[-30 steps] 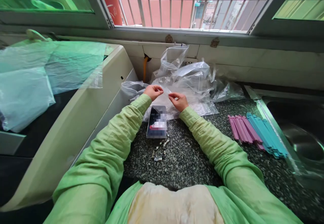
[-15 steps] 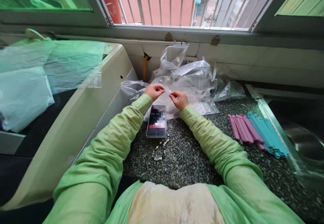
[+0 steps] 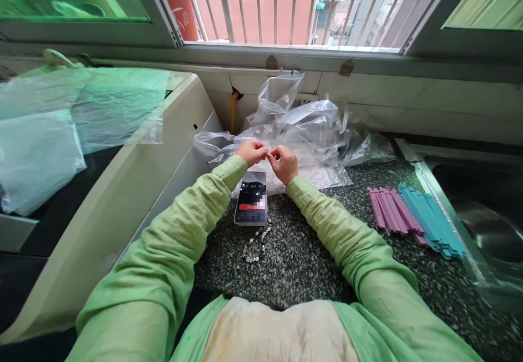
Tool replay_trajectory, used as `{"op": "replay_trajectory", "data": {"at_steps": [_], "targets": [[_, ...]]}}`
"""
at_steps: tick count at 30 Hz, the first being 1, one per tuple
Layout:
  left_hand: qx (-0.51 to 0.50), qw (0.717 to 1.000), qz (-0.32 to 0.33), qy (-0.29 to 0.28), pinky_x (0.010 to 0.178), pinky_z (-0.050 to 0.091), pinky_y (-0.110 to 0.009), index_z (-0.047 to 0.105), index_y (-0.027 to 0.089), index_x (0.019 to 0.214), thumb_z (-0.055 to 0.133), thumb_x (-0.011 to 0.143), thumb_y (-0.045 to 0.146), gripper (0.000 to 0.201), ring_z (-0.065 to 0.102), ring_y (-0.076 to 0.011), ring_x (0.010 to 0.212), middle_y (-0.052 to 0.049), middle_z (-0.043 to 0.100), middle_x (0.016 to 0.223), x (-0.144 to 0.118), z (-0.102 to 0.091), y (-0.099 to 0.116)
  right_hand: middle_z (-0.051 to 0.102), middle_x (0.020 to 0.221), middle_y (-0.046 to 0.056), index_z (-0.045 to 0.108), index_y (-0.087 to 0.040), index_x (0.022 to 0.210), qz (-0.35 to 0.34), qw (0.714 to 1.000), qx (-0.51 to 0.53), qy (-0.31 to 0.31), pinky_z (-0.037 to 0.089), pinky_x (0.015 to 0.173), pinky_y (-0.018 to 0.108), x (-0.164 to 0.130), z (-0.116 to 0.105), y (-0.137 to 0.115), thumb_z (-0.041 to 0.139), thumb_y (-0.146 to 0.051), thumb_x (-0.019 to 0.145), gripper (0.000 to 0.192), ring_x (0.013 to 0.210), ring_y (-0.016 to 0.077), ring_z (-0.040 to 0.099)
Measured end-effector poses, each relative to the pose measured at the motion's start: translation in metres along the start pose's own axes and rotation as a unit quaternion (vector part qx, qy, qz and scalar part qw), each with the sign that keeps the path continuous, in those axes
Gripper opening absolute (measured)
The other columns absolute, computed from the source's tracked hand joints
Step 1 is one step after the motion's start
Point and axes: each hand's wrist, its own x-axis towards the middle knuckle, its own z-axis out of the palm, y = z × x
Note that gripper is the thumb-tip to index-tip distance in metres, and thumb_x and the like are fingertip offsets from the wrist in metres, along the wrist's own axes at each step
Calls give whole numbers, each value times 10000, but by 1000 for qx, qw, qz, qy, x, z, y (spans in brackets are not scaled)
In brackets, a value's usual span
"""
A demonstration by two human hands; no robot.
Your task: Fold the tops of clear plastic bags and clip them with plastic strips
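Note:
My left hand (image 3: 251, 152) and my right hand (image 3: 283, 163) meet fingertip to fingertip above the speckled dark counter (image 3: 302, 258). Both pinch a small clear plastic piece between them; it is too thin to make out well. Just below the hands a phone (image 3: 250, 205) lies flat with a timer on its screen. A short string of small pale and dark beads (image 3: 255, 245) lies on the counter in front of the phone. Behind the hands is a heap of crumpled clear plastic bags (image 3: 310, 127).
Pink sticks (image 3: 390, 209) and teal sticks (image 3: 431, 220) lie side by side at the right, next to a steel sink (image 3: 482, 209). A white appliance (image 3: 155, 171) draped with thin plastic sheet (image 3: 61, 127) borders the counter's left. A barred window runs along the back.
My hands were apart with the clear piece stretched between them. They have come together, so the fingertips now touch. The phone and beads have not moved.

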Motion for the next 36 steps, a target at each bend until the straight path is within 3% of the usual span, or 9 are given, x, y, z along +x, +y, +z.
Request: {"op": "replay_trajectory", "data": {"at_steps": [5, 12, 15, 17, 20, 27, 31, 36], "targets": [[-5, 999, 41, 10, 400, 276, -187, 528, 129, 533, 615, 581, 277, 178, 362, -50, 394, 51, 450, 403, 2, -4, -11, 626, 709, 12, 611, -171, 772, 34, 994, 87, -51, 408, 598, 208, -2, 1, 5, 505, -273, 765, 148, 609, 102, 525], [64, 994, 91, 1, 444, 259, -196, 466, 143, 475, 576, 605, 264, 209, 330, -56, 435, 66, 382, 405, 1, 1, -18, 560, 521, -23, 586, -161, 572, 83, 994, 49, -47, 366, 526, 199, 0, -1, 4, 525, -243, 695, 160, 501, 81, 464], [82, 993, 76, 21, 445, 248, -200, 454, 146, 463, 534, 624, 240, 204, 321, -58, 430, 67, 367, 399, -1, 0, -20, 580, 549, -18, 586, -149, 605, 93, 985, 128, -74, 388, 531, 190, 0, 1, 4, 515, -250, 693, 151, 515, 79, 488], [65, 996, 55, 6, 433, 246, -198, 447, 150, 464, 495, 652, 250, 219, 321, -57, 405, 63, 380, 385, -1, -1, -22, 605, 588, -3, 592, -143, 643, 84, 978, 167, -92, 403, 540, 190, -1, 1, 3, 516, -273, 699, 161, 534, 82, 512], [30, 998, 42, -26, 413, 249, -190, 435, 155, 464, 479, 664, 269, 235, 320, -52, 373, 58, 403, 372, -1, -1, -22, 604, 586, 2, 579, -152, 620, 72, 985, 129, -92, 397, 537, 196, -3, 0, 1, 530, -282, 693, 157, 524, 83, 505], [41, 997, 55, -27, 415, 249, -192, 430, 156, 456, 484, 652, 235, 218, 331, -53, 386, 55, 402, 380, -4, 4, -18, 517, 504, -33, 492, -170, 521, 82, 993, 10, -87, 347, 514, 208, 5, 2, 0, 534, -203, 641, 132, 484, 76, 427], [66, 995, 73, 0, 428, 241, -195, 431, 155, 458, 488, 639, 208, 197, 308, -53, 397, 66, 375, 380, -4, 2, -21, 503, 496, -41, 483, -169, 522, 97, 991, 43, -77, 364, 513, 206, 9, 2, 5, 547, -220, 633, 137, 490, 76, 433], [33, 999, 41, -5, 433, 252, -200, 417, 158, 459, 465, 676, 239, 237, 322, -56, 387, 56, 394, 383, -3, 1, -23, 592, 577, -7, 577, -143, 639, 77, 982, 127, -120, 412, 535, 206, 7, 0, 5, 555, -267, 664, 128, 539, 88, 518]]}}
